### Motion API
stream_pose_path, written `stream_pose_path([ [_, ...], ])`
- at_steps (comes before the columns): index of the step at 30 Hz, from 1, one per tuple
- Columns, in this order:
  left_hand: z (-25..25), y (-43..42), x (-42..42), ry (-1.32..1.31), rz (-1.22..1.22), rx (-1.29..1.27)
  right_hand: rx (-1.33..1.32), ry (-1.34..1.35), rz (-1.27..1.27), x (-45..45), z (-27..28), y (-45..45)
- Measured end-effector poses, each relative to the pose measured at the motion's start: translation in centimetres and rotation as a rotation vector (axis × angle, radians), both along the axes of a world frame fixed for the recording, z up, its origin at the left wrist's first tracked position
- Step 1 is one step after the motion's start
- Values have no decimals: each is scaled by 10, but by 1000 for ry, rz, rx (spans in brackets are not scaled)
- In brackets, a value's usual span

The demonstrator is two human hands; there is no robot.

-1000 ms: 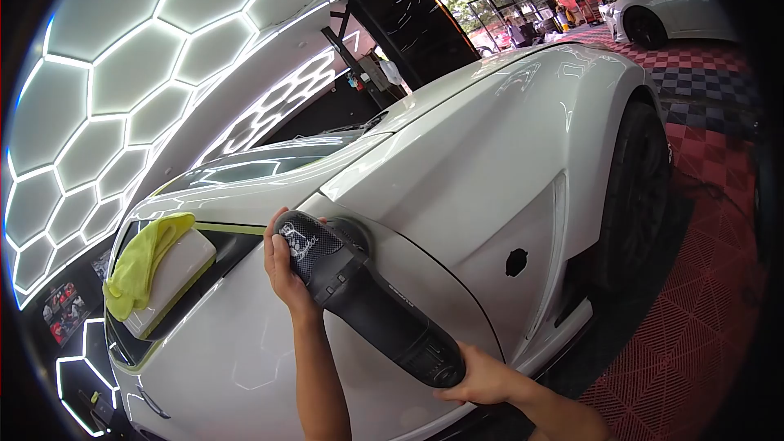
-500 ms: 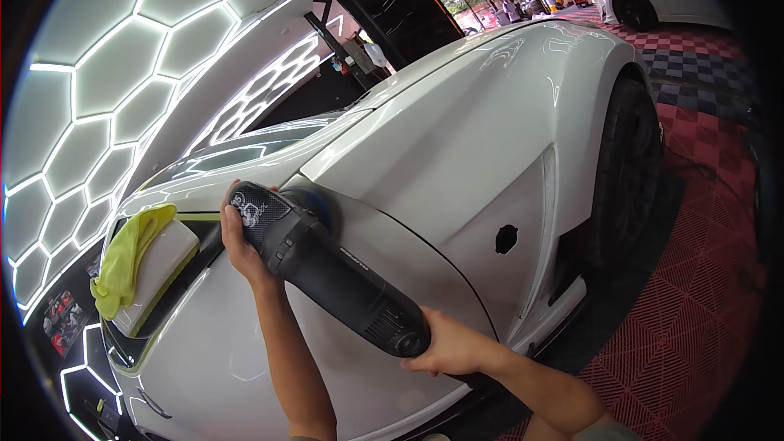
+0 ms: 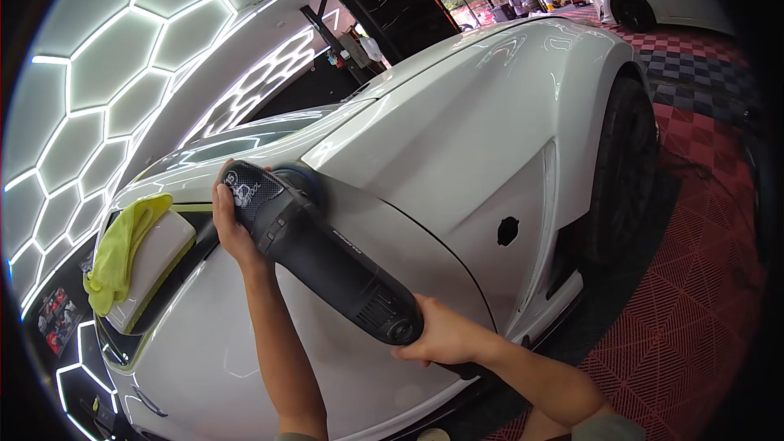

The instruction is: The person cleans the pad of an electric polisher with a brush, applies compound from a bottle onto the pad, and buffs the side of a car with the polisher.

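Note:
A black power polisher [image 3: 335, 257] lies slantwise over the white car's side [image 3: 269, 318], its round pad [image 3: 309, 184] against the upper panel near the window corner. My left hand [image 3: 233, 229] is wrapped round the patterned head end of the polisher, with part of its fingers hidden behind it. At the other end, my right hand [image 3: 445, 331] grips the rear of the body from below. A yellow-green cloth [image 3: 122, 257] is draped over the white side mirror [image 3: 155, 278], left of my left hand.
The car's front wheel [image 3: 625, 171] is at the right, over red and dark floor tiles [image 3: 678, 302]. Another white car [image 3: 678, 0] with its hood raised stands at the back right. Hexagonal lights [image 3: 114, 57] cover the upper left. A cable [image 3: 694, 167] lies on the floor.
The polisher and both my hands have moved left and upward across the panel. The view has shifted slightly. Both hands have kept their hold.

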State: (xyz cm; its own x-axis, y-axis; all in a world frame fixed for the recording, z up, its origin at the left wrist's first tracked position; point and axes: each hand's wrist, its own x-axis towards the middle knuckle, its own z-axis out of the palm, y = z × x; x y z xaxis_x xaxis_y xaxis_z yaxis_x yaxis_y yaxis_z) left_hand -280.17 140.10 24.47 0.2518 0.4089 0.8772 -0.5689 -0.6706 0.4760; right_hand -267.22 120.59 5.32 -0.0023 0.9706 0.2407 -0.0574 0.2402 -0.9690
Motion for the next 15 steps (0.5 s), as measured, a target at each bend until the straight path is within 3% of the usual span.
stream_pose_path([
  [9, -28, -16, -12, 11, 19, 3, -17, 39, 13, -17, -23, -17],
  [15, 4, 2, -6, 45, 9, -22, 29, 38, -39, -12, 7, -2],
])
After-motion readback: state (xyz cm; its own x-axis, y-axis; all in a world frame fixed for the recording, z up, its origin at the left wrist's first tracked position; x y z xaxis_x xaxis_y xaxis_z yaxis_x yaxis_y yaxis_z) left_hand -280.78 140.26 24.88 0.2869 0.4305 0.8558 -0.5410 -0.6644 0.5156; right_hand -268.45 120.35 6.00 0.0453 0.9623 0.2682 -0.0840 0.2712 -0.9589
